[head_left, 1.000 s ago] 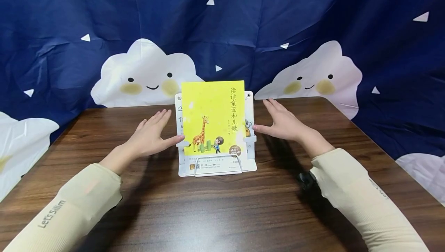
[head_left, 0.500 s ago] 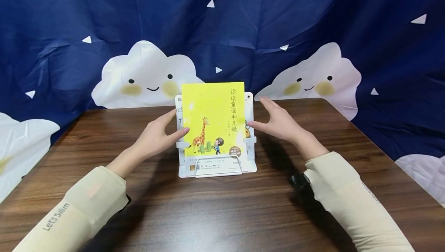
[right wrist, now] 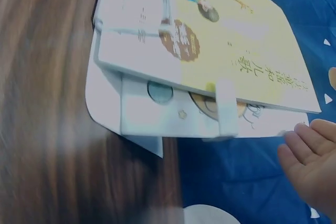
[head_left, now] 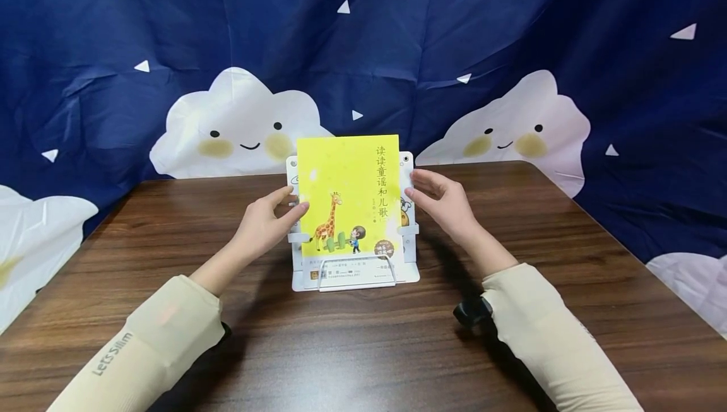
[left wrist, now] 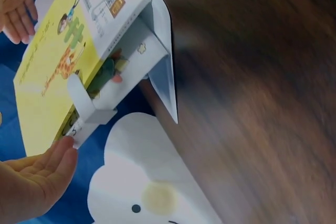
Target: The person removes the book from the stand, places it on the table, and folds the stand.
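A yellow picture book (head_left: 349, 194) with a giraffe and a child on its cover stands upright on a white book stand (head_left: 409, 267). White side clips (head_left: 298, 236) and a wire holder (head_left: 356, 288) at the bottom front keep it in place. My left hand (head_left: 264, 219) is at the left side, its thumb over the book's left edge and its fingertips by the stand's edge. On the right, my right hand (head_left: 445, 204) has thumb and fingers close to the stand's right edge. Both wrist views show fairly straight fingers; whether they touch the stand is unclear.
The stand rests on a dark brown wooden table (head_left: 352, 355). Behind the table hangs a navy cloth (head_left: 369, 40) with smiling white clouds (head_left: 244, 128) and small triangles. A black wrist device (head_left: 472, 312) shows below the right sleeve.
Both hands have moved inward to the stand's sides, from further apart. The fingers, spread earlier, are now closer together and slightly bent. The book and stand have stayed put.
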{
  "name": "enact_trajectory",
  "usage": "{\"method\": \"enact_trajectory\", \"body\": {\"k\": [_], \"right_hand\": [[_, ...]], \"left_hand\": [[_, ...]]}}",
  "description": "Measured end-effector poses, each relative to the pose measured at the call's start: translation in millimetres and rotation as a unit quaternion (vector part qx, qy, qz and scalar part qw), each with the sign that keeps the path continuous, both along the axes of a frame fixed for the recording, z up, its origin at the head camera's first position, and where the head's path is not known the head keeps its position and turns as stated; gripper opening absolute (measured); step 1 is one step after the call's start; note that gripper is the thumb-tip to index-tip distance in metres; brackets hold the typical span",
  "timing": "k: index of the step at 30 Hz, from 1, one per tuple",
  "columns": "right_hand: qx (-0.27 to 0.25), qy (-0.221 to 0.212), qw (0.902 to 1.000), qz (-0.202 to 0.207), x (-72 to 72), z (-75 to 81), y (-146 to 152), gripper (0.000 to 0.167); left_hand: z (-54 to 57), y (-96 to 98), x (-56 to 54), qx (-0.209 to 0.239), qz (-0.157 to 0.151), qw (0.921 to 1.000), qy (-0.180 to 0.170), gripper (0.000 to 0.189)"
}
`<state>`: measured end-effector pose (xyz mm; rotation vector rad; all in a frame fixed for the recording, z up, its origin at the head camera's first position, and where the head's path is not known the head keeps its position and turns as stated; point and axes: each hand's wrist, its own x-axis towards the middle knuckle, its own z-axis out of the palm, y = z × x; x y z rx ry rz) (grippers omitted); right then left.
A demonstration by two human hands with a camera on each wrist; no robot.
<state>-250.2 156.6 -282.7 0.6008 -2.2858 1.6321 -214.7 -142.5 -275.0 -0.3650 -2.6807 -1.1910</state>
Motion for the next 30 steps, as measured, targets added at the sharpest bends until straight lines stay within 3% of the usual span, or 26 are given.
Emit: {"method": "enact_trajectory", "body": {"k": [6,13,16,23,26,30], "right_hand": [[-0.08,-0.03,0.9963,-0.009,1.5,-7.3,-4.8,0.04],[-0.117,-0.059,0.9914,-0.004,2.9,-15.5,-8.2,0.042],[-0.149,-0.073,0.9861,0.006,-9.4,-32.2,-4.2,0.042],[-0.222,-0.103,0.969,0.033,-55.2,-86.6,9.3,0.035],[-0.229,-0.091,0.9688,0.025,-59.8,-97.9,7.5,0.038],[-0.235,-0.092,0.9674,0.016,-57.4,-97.9,4.4,0.038]], "left_hand": [[-3.8,0.4,-0.7,0.047,0.01,0.9988,-0.012,0.053],[-8.7,1.4,-0.8,0.085,0.021,0.9955,-0.036,0.047],[-11.9,2.8,-0.8,0.097,0.029,0.9944,-0.03,0.041],[-20.0,5.4,-2.5,0.134,0.05,0.989,-0.038,0.032],[-21.2,6.2,-2.9,0.146,0.054,0.9869,-0.042,0.03],[-22.3,6.7,-4.0,0.165,0.055,0.9836,-0.046,0.028]]}}
